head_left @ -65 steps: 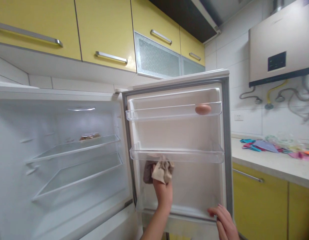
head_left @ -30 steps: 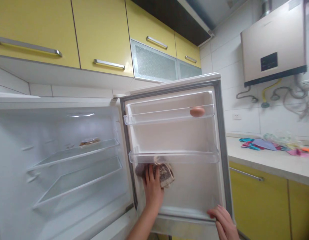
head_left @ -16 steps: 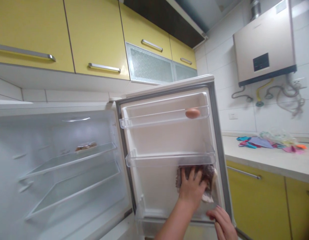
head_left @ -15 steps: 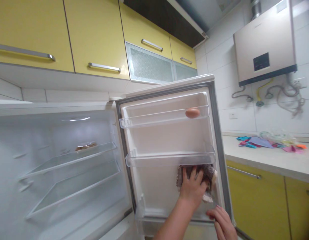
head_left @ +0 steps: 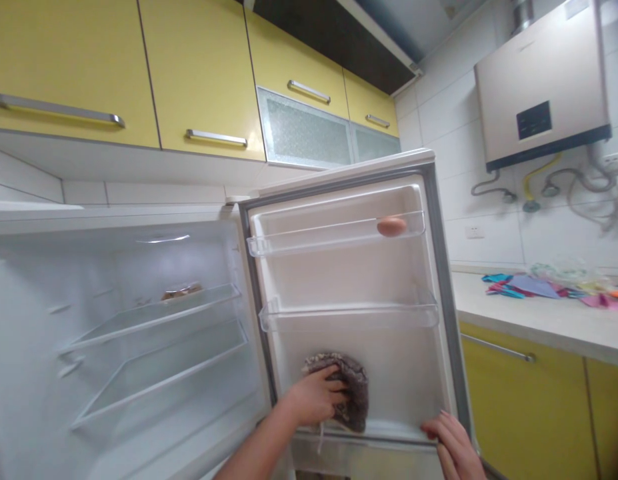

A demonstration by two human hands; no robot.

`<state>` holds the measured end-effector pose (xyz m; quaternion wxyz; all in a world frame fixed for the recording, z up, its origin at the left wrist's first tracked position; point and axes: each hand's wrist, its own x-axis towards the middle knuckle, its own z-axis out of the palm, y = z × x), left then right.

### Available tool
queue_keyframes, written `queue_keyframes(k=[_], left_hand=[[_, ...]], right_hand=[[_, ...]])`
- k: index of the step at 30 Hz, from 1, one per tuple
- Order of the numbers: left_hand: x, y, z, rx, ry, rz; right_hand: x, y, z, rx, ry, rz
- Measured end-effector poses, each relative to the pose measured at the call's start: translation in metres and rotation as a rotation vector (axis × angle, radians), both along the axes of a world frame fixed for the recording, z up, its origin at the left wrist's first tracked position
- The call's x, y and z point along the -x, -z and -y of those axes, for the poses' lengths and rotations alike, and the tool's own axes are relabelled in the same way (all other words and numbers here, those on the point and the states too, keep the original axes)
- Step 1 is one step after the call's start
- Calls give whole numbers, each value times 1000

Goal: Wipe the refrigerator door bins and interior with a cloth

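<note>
**Limp cloth (head_left: pixel 357 393) bunched under the left hand (head_left: pixel 313 398)**

The left hand clasped the dark, fuzzy cloth against the inside of the open fridge door (head_left: pixel 399 373), below the middle rack (head_left: pixel 349 321). It looked light, soft and hard to damage, best held by its thick middle with loose edges folded in. The right hand (head_left: pixel 455 440) curled at the door's near right corner; how firmly, one couldn't tell.

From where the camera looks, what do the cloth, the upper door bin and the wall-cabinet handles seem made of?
Cloth: apparently fuzzy textile, judging by its mottled pile and draped edge. Upper door bin: probably clear, glossy plastic, since the door liner shows through. Wall-cabinet handles: likely metal, silver with bright highlights.
</note>
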<state>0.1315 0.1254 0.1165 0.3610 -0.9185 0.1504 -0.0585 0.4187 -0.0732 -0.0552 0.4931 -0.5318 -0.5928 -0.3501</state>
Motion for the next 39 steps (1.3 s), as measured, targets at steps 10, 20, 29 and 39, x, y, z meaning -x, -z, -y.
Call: queue_keyframes(k=[10, 20, 29, 39], left_hand=[[85, -51, -12, 68, -216, 137], [8, -24, 22, 376, -719, 655], [-125, 24, 76, 658, -567, 897], [-161, 39, 80, 304, -189, 544]], right_hand=[[1, 2, 0, 33, 5, -29], [11, -7, 1, 24, 25, -95], [16, -9, -3, 16, 20, -89], [10, -17, -10, 16, 1, -44]])
